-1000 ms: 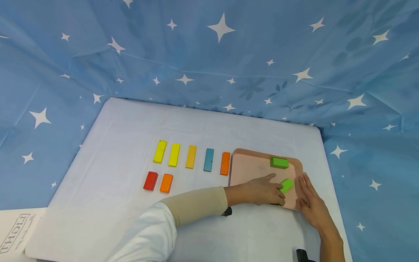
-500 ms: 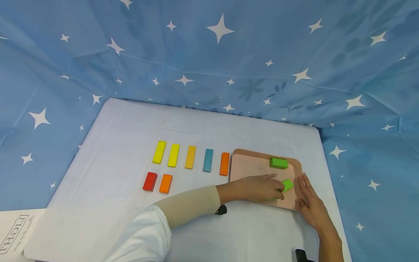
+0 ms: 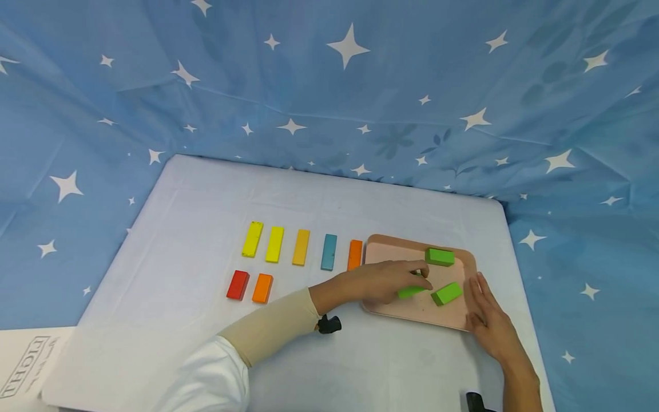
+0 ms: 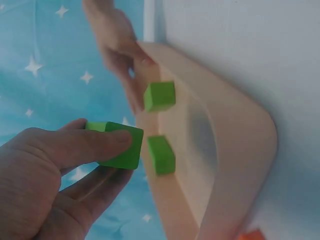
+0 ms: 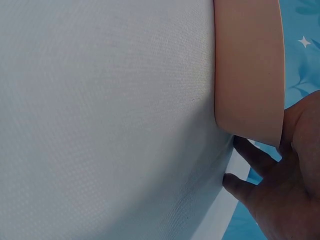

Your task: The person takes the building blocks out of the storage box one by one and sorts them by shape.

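My left hand (image 3: 386, 280) pinches a green block (image 4: 125, 152) between thumb and fingers, over the left half of a shallow pinkish tray (image 3: 393, 249). In the head view the fingers partly cover this block. Two more green blocks lie inside the tray: one by the far wall (image 3: 440, 257), the other angled nearer its right side (image 3: 447, 293). My right hand (image 3: 494, 326) rests along the tray's right end with long, mostly straight fingers. From the right wrist, two fingertips (image 5: 235, 182) show low beside the tray's corner.
Left of the tray, a row holds two yellow blocks (image 3: 274, 244), an amber block (image 3: 301, 247), a blue block (image 3: 329, 252) and an orange block (image 3: 354, 254). Nearer lie a red block (image 3: 238, 285) and another orange block (image 3: 262, 288). A starry blue cloth (image 3: 309, 74) rises behind the white table (image 3: 180, 240).
My left hand has drawn leftward across the tray with a green block in its fingers, uncovering the angled green block. The right hand stays at the tray's right end.
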Action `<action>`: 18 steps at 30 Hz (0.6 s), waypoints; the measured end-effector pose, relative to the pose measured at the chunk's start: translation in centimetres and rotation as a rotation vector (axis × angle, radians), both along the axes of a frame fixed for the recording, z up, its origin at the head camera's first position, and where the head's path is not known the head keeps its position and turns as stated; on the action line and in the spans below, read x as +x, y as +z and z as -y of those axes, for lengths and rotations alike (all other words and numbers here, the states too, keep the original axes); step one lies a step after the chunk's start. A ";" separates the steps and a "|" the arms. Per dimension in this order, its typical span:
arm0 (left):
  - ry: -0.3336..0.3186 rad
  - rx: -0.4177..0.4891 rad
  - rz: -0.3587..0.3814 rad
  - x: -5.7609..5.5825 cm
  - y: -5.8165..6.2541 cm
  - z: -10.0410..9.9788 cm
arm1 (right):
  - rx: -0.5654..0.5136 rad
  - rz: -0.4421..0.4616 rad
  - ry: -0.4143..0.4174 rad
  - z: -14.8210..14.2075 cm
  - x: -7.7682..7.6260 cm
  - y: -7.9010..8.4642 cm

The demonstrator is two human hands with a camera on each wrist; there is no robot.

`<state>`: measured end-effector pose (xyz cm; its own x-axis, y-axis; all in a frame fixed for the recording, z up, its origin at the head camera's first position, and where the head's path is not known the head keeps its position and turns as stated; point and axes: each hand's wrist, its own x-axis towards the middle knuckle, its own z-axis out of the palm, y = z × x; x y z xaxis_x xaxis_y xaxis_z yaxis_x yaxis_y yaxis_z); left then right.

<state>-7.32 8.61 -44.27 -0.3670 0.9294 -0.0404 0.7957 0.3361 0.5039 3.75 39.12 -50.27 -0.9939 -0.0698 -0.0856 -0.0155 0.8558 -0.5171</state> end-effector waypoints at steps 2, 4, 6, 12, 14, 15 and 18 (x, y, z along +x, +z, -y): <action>0.024 0.001 0.002 -0.1 0.3 1.1 | -0.004 -0.001 0.001 0.0 0.0 0.0; 0.057 0.003 0.008 -0.1 0.6 2.4 | -0.006 -0.001 0.000 0.0 0.0 0.0; 0.092 0.009 0.017 -0.1 0.8 4.0 | -0.009 0.001 -0.003 0.0 0.0 -0.1; 0.234 0.000 0.053 0.5 0.6 9.6 | -0.005 0.006 -0.003 0.0 0.0 0.0; 0.290 -0.012 0.076 0.8 0.3 11.4 | -0.003 0.010 -0.004 0.1 0.1 0.0; 0.317 -0.020 0.083 0.9 0.2 12.2 | -0.002 0.013 -0.006 0.1 0.1 0.0; 0.396 -0.019 0.122 1.3 -0.3 14.2 | 0.003 0.017 -0.010 0.2 0.1 0.1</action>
